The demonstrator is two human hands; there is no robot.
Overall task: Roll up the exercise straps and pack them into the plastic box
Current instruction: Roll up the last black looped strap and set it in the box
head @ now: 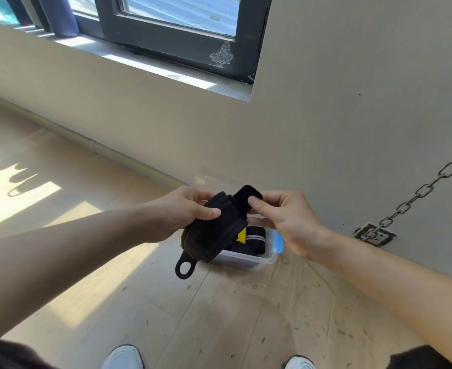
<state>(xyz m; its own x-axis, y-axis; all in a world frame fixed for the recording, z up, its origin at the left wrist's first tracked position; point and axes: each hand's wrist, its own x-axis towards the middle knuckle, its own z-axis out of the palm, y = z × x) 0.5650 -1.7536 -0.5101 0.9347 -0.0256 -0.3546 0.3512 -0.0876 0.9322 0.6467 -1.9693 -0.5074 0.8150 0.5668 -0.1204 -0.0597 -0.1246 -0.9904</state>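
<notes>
Rolled strap (214, 230) gripped by left hand (185, 209); right hand (280, 217) pinches loose end; box (249, 255) directly below, frame centre.

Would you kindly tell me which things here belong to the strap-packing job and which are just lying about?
Job: black strap, gripped by the left hand and pinched by the right hand; plastic box on the floor; rolled straps inside it.
Lying about: chain; metal anchor plate; window; white shoes.
</notes>
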